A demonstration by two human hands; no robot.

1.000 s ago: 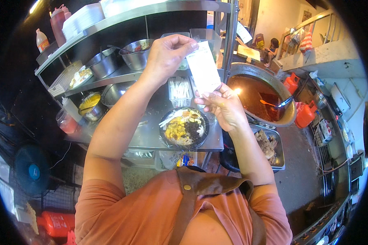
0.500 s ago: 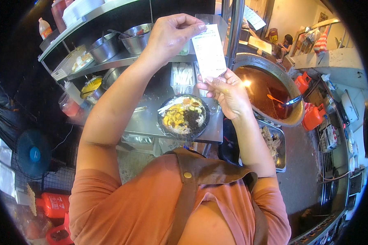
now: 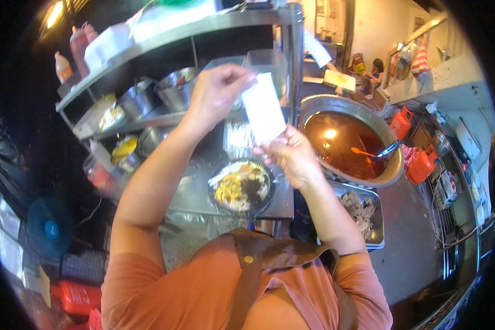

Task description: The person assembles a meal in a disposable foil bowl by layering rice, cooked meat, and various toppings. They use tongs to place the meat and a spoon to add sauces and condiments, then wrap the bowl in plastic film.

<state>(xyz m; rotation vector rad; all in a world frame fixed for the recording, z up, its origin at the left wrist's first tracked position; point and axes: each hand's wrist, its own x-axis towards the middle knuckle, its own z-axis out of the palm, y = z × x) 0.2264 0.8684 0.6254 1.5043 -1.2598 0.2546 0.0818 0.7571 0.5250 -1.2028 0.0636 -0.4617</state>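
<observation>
A white paper slip [image 3: 264, 109] is stretched upright between my two hands; its print is washed out by glare and blur. My left hand [image 3: 219, 92] pinches the slip's upper left edge between thumb and fingers. Down at its bottom edge, my right hand [image 3: 294, 157] grips it with thumb and fingertips. Below both hands, a round dark tray of food [image 3: 242, 187] with yellow, dark and pale portions rests on the steel counter [image 3: 280, 206]. A container of white plastic cutlery [image 3: 237, 140] stands behind the tray, partly covered by my hands and the slip.
At right is a large pan of brown liquid [image 3: 335, 140] with an orange-ended utensil in it. A metal tray of shredded food [image 3: 360, 212] lies below it. Steel bowls [image 3: 137, 100] line the shelf at left. Orange gas cylinders [image 3: 422, 166] stand beyond the pan. A person [image 3: 374, 77] sits far back.
Both hands and the slip appear lower and slightly further left in the picture, while the view has tilted to show more of the upper shelf. Both hands keep their hold.
</observation>
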